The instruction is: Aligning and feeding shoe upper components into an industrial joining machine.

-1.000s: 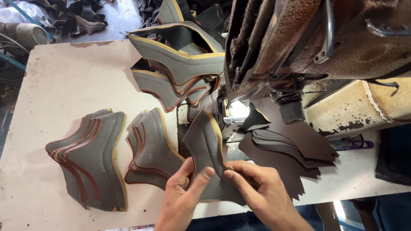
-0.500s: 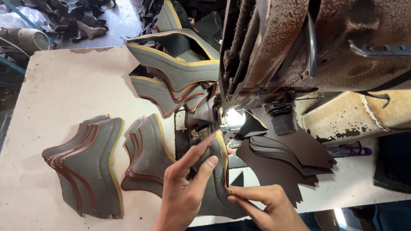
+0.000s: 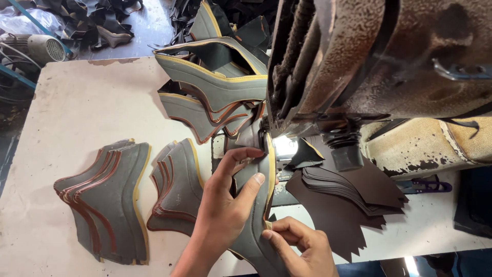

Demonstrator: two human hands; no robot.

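Note:
My left hand point(image 3: 225, 205) lies flat on a grey shoe-upper piece point(image 3: 256, 233) with yellow and brown edging, its fingers stretched toward the needle area of a worn sewing machine point(image 3: 369, 66). At the piece's near edge my right hand point(image 3: 300, 246) pinches the yellow-trimmed border between thumb and fingers. The far end of the piece sits under the machine's presser foot point(image 3: 264, 138), beside a bright lamp point(image 3: 284, 146).
Two stacks of matching grey pieces lie on the white table, one point(image 3: 105, 200) at the left, one point(image 3: 177, 190) beside my left hand. More sewn pieces point(image 3: 210, 87) pile up behind the needle. A stack of dark brown cut pieces point(image 3: 348, 195) sits at the right. Purple-handled snips point(image 3: 425, 185) lie beyond them.
The grey piece has been fed forward under the machine. My left hand has slid up along it toward the needle, while my right hand has stayed at the near edge.

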